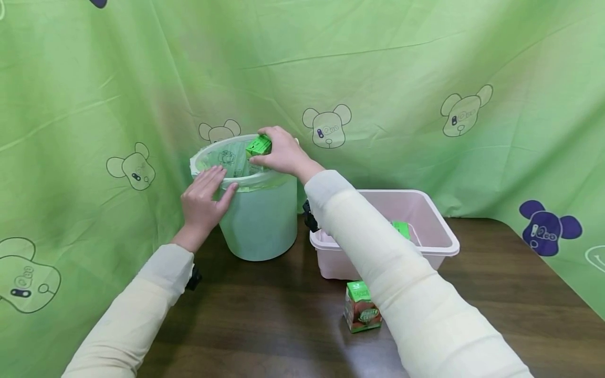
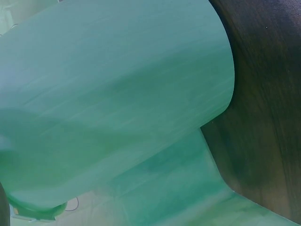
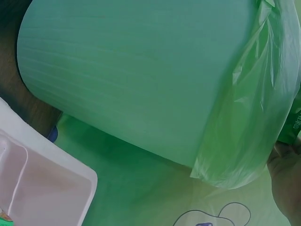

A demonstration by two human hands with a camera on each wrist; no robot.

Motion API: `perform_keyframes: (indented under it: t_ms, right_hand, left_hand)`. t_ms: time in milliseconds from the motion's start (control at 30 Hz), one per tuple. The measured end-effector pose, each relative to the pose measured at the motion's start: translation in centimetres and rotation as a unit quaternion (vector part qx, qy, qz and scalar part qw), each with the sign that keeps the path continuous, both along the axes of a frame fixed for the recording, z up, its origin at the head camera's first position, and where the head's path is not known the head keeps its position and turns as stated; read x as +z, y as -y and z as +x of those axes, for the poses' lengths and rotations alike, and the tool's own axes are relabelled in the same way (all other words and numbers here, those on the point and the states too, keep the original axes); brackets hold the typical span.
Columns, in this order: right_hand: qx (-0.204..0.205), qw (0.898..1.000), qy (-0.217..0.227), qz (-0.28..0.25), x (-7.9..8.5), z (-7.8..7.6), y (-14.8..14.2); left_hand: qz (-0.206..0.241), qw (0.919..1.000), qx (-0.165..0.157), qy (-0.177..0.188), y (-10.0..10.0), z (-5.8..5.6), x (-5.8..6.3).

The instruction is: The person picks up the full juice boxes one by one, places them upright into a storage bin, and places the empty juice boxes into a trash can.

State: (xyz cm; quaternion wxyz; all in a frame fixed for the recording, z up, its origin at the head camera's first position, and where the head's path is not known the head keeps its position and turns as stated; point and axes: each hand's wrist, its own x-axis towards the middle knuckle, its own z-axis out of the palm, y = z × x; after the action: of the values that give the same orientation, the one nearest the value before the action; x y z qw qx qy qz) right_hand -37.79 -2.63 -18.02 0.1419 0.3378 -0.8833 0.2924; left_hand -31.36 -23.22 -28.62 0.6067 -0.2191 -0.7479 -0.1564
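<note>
My right hand [image 1: 285, 152] grips a small green drink carton [image 1: 258, 146] at the mouth of a pale green trash bin [image 1: 259, 220]. The bin is lined with a thin green plastic bag [image 3: 249, 108], folded over its rim. On the near left side of that rim rests my left hand [image 1: 204, 199], its fingers extended over the edge. In the right wrist view, part of the right hand [image 3: 287, 179] and the dark green carton [image 3: 292, 122] show at the right edge. The left wrist view is mostly filled by the bin's side [image 2: 117, 94].
A pink plastic basin [image 1: 439, 231] stands right of the bin, partly behind my right sleeve, with a green-topped item [image 1: 400, 229] inside. Before it on the dark wooden table [image 1: 264, 315] stands another carton [image 1: 362, 308], green and brown. A green patterned curtain [image 1: 387, 68] hangs behind.
</note>
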Motion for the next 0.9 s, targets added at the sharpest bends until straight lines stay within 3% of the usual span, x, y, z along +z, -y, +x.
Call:
perform_keyframes:
  t_ms: [900]
  right_hand:
    - [0.013, 1.0, 0.007, 0.009, 0.2, 0.2, -0.9]
  left_hand:
    - [0.0, 0.9999, -0.008, -0.007, -0.4, -0.3, 0.1]
